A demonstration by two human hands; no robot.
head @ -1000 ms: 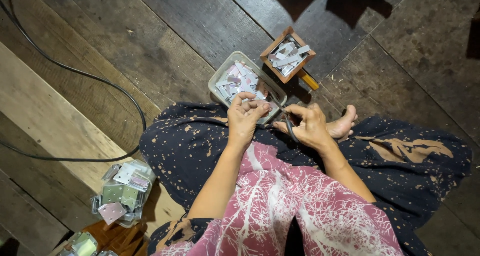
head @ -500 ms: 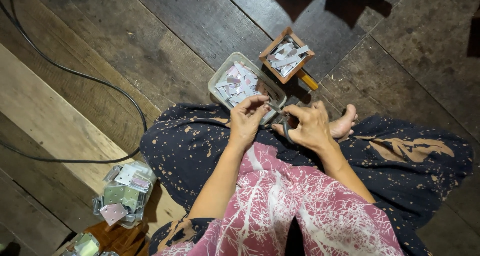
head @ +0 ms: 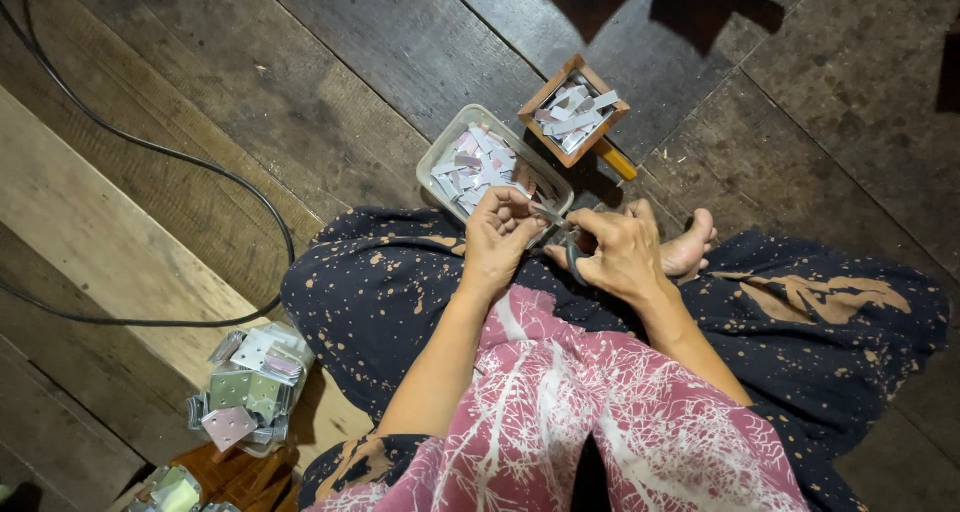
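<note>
Dark plank floor [head: 330, 92], a cable [head: 250, 187] crossing it. Left hand [head: 500, 237] pinched a strip [head: 545, 212] over the lap, beside a tray [head: 440, 157]; right hand [head: 620, 252] gripped scissors [head: 572, 257]. A wooden box [head: 575, 112] sat beyond.

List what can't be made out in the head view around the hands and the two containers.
- Scissors: mostly hidden inside the right hand; only the blades and part of a handle show.
- Small piece pinched in the left hand: too small to tell its shape.
- Slips in the clear tray and wooden box: any markings too small to tell.
- Bag of cards at lower left: contents blurred by the plastic.
</note>
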